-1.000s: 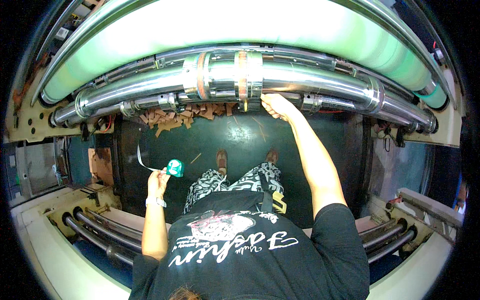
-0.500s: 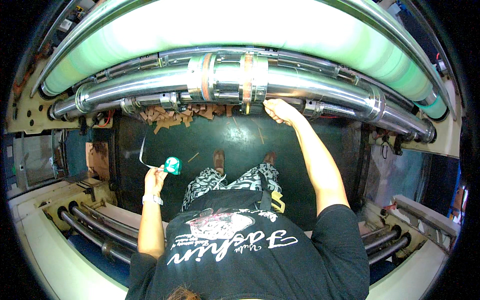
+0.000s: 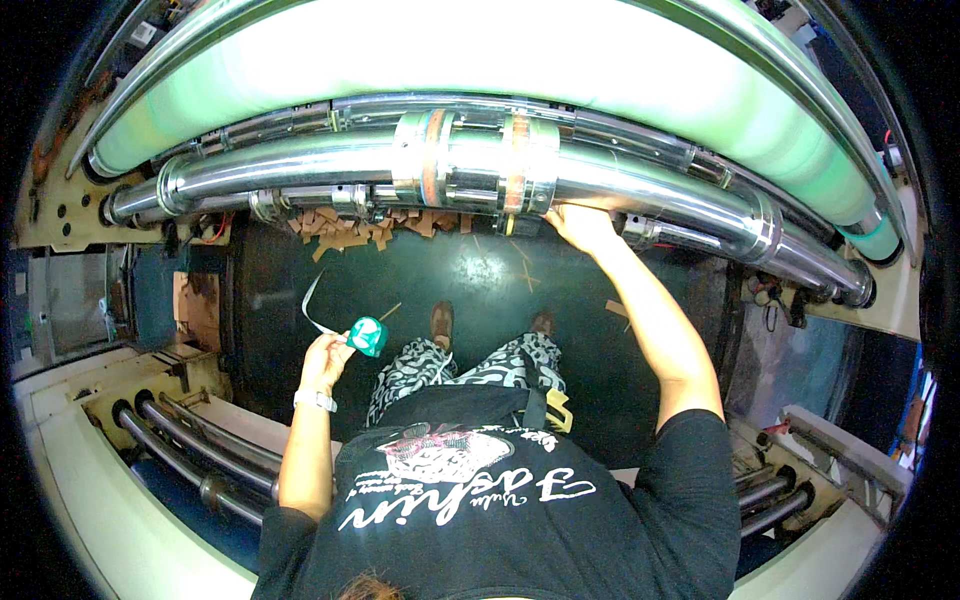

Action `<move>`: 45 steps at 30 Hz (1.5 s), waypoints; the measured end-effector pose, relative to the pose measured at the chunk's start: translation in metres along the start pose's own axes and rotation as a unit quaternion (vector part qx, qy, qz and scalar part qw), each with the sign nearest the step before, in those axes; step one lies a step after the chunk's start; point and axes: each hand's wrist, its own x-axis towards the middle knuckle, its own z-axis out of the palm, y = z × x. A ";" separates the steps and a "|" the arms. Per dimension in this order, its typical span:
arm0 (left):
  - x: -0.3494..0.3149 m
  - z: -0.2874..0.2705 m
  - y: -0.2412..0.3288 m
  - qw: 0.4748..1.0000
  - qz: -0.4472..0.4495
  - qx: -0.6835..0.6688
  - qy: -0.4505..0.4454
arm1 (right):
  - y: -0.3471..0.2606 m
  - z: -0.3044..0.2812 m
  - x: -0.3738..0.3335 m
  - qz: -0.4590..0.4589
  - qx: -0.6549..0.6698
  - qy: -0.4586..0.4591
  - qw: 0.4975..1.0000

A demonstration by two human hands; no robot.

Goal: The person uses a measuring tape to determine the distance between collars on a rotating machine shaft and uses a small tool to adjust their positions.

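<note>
Pinching with bent fingers, the left hand (image 3: pixel 322 362) holds a small, rounded green plastic tape measure with a pale face (image 3: pixel 367 337). The fingers are closed at the case's left side, where a thin, silvery strip (image 3: pixel 315 305) comes out. The strip curls up and left, loose in the air, likely because nothing holds its far end. The tape measure is over the left half of the dark, smooth floor (image 3: pixel 470 275), well apart from the rollers, perhaps so it is out of the way.

The right hand (image 3: pixel 588 229) reaches up to the lower edge of a shiny metal ring with an orange band (image 3: pixel 517 165). Its fingers are curled, but I cannot tell if they grip anything, since the tips are hidden. The ring goes around a long, shiny metal bar (image 3: pixel 650 178), near its middle, so the bar carries it.

Torn brown cardboard bits (image 3: pixel 345 235) lie at the floor's far edge, below the bar, probably because scraps drop there.
</note>
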 end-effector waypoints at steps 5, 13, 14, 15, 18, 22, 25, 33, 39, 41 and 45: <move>0.003 0.002 -0.016 0.999 -0.031 -0.015 -0.018 | 0.017 0.008 -0.006 -0.021 0.070 -0.053 0.996; -0.011 0.042 -0.053 0.984 -0.096 -0.044 -0.146 | -0.126 0.081 -0.037 0.069 0.485 -0.353 0.797; -0.006 0.047 -0.063 0.983 -0.100 -0.036 -0.150 | -0.141 0.108 -0.036 -0.016 0.497 -0.314 0.809; -0.005 0.047 -0.071 0.974 -0.115 -0.064 -0.184 | -0.160 0.113 -0.033 0.027 0.533 -0.321 0.782; -0.014 0.063 -0.090 0.982 -0.101 -0.048 -0.152 | -0.185 0.128 -0.034 0.097 0.485 -0.355 0.793; -0.019 0.053 -0.114 0.978 -0.102 -0.065 -0.169 | -0.191 0.130 -0.040 0.109 0.464 -0.488 0.731; -0.021 0.051 -0.131 0.985 -0.113 -0.017 -0.126 | -0.178 0.141 -0.042 0.196 0.573 -0.548 0.577; -0.013 0.067 -0.166 0.980 -0.120 -0.052 -0.149 | -0.157 0.170 -0.047 0.234 0.586 -0.537 0.560; -0.019 0.071 -0.172 0.987 -0.105 -0.039 -0.117 | -0.165 0.166 -0.066 0.144 0.532 -0.502 0.666; -0.023 0.075 -0.170 0.988 -0.107 -0.048 -0.104 | -0.159 0.171 -0.070 0.138 0.511 -0.507 0.680; -0.018 0.064 -0.155 0.986 -0.088 -0.095 -0.108 | -0.161 0.152 -0.070 0.104 0.463 -0.517 0.713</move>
